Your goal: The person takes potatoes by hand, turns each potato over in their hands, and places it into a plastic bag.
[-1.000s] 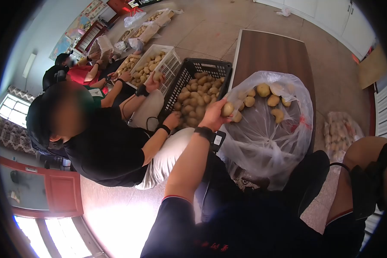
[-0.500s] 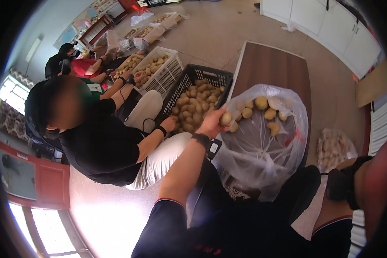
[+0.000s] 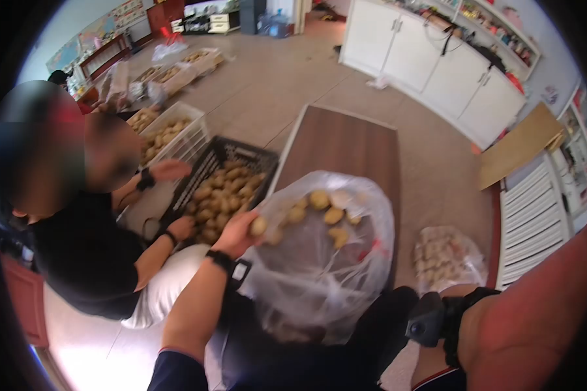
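My left hand (image 3: 237, 236) is closed around a potato (image 3: 259, 226) at the left rim of a clear plastic bag (image 3: 306, 280). The bag gapes wide in front of my knees, and several potatoes (image 3: 334, 216) lie along its far inner side. One of them has a knobbly, bent shape. Large and blurred at the right edge, my right hand (image 3: 541, 306) is raised close to the camera, with a strapped black device on its wrist. Its fingers are out of sight. Left of the bag, a black plastic crate (image 3: 267, 158) holds many potatoes.
A co-worker in black sits at left, a hand (image 3: 169, 169) over the crates. Behind is a white crate (image 3: 192, 140) of potatoes. A brown board (image 3: 346, 140) extends beyond the bag. At right, a filled bag (image 3: 447, 257) stands on the floor, near a white slatted panel (image 3: 535, 221).
The view has swung right and upward, so the scene sits lower and further left. My left hand still grips the potato at the bag's rim. The co-worker's far hand is now held out flat.
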`<state>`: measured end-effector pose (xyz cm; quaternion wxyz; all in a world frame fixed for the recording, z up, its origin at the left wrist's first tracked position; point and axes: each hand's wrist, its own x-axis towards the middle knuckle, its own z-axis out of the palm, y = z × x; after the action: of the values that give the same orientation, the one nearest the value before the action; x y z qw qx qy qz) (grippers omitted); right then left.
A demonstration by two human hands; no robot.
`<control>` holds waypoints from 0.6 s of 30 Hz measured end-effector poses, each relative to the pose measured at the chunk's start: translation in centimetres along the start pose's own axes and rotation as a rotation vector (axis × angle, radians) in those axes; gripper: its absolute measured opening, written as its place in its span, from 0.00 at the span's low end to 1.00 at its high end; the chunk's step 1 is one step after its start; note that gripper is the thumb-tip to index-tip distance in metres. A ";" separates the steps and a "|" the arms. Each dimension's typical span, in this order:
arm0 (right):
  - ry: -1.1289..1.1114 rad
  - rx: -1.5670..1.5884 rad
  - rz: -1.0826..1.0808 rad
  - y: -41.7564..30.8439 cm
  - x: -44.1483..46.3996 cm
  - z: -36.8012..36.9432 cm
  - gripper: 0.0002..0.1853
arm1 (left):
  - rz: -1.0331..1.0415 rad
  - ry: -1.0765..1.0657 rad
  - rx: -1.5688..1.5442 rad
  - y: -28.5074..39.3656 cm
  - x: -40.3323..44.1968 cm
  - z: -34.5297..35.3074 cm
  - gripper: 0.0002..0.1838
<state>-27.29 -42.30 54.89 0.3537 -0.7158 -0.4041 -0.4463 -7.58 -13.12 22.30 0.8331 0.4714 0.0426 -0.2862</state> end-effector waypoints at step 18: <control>-0.008 -0.097 0.082 0.7 -1.9 -0.2 0.24 | -0.041 0.247 0.004 -0.1 0.6 -0.6 0.18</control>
<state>-27.28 -43.28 53.15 0.3350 -0.7499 -0.3540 -0.4474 -7.02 -12.93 21.66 0.8145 0.5038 0.1542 -0.2431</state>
